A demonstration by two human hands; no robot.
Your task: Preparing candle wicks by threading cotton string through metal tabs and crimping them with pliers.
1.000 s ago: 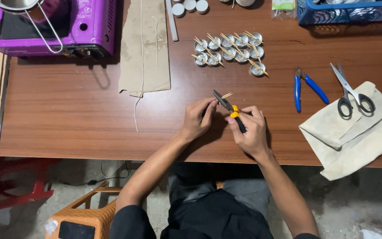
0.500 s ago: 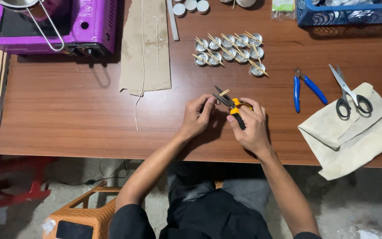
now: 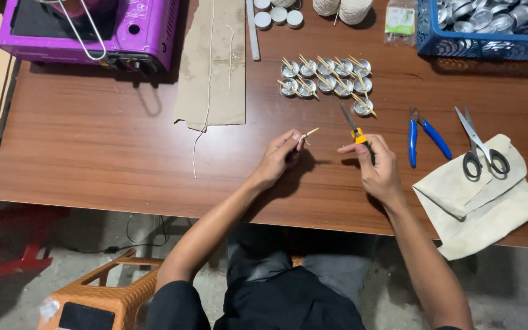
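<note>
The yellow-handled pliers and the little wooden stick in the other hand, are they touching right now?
Apart. The head view shows bare table between the pliers in the right hand and the stick pinched by the left hand.

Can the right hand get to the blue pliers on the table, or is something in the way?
Probably yes. The blue pliers lie just beside the right hand with bare table between them. But that hand already holds yellow-handled pliers, so it would likely have to put them down first.
</note>
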